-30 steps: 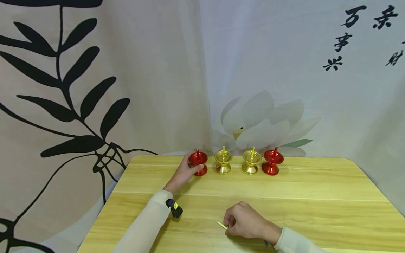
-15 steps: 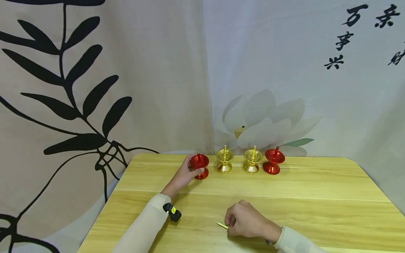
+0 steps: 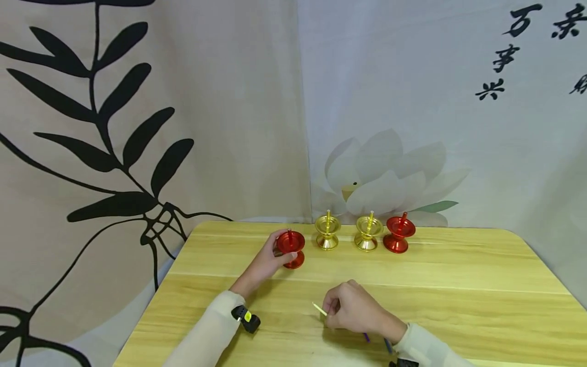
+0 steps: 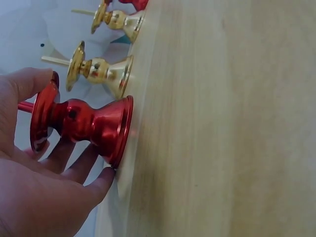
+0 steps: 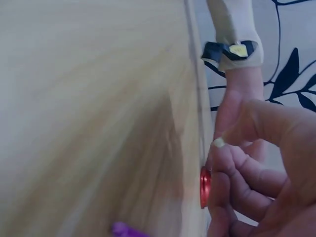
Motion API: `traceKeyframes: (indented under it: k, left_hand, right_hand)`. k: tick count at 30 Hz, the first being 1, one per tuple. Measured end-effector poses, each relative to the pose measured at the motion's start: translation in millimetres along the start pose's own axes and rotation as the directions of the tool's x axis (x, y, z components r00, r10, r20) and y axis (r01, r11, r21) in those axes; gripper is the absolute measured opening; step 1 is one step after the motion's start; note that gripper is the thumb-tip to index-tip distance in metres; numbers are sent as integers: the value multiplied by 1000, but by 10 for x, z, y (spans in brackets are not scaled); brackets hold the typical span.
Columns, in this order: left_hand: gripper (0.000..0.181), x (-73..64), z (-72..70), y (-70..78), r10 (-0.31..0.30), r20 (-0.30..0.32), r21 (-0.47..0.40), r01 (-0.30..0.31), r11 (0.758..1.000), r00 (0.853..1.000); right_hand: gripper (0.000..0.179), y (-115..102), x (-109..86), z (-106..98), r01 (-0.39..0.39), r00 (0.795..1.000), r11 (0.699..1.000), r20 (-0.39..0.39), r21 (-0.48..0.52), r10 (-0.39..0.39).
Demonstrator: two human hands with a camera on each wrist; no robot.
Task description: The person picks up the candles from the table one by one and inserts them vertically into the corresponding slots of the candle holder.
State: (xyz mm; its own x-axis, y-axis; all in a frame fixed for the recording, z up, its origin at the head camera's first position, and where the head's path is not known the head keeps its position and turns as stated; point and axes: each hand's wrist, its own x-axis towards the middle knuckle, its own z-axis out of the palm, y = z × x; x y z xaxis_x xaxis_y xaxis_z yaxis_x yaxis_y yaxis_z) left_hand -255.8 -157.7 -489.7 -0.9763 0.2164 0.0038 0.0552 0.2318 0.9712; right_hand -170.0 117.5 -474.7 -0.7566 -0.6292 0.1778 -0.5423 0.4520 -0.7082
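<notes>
A red metal candle holder (image 3: 293, 242) with a dish top and an upright pin is in my left hand (image 3: 262, 266). In the left wrist view, the thumb lies at the dish rim and the fingers curl along the far side of the red stem (image 4: 75, 118). I cannot tell if its base touches the table. Closer to me, the thumb and fingertips of my right hand (image 3: 354, 308) pinch a thin pale yellow stick (image 3: 319, 308), its tip pointing left. Only the stick's pale end (image 5: 219, 142) shows in the right wrist view.
Along the table's far edge stand two gold candle holders (image 3: 327, 237) and another red candle holder (image 3: 397, 240). A purple stick (image 3: 366, 337) and a blue stick (image 3: 388, 345) lie under my right wrist. A printed curtain (image 3: 247, 127) hangs behind the wooden table (image 3: 458, 285).
My left hand has drawn the red candle holder toward me, out of line with the others. My right hand has risen slightly with the yellow stick, uncovering the purple stick.
</notes>
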Motion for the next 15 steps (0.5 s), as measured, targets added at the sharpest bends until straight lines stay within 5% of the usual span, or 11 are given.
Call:
traceKeyframes:
  k: [15]
  left_hand:
    - [76, -210, 36, 22, 23, 49, -11, -22, 1000, 999]
  right_hand:
    - [14, -63, 306, -84, -22, 984, 995, -172, 93, 37]
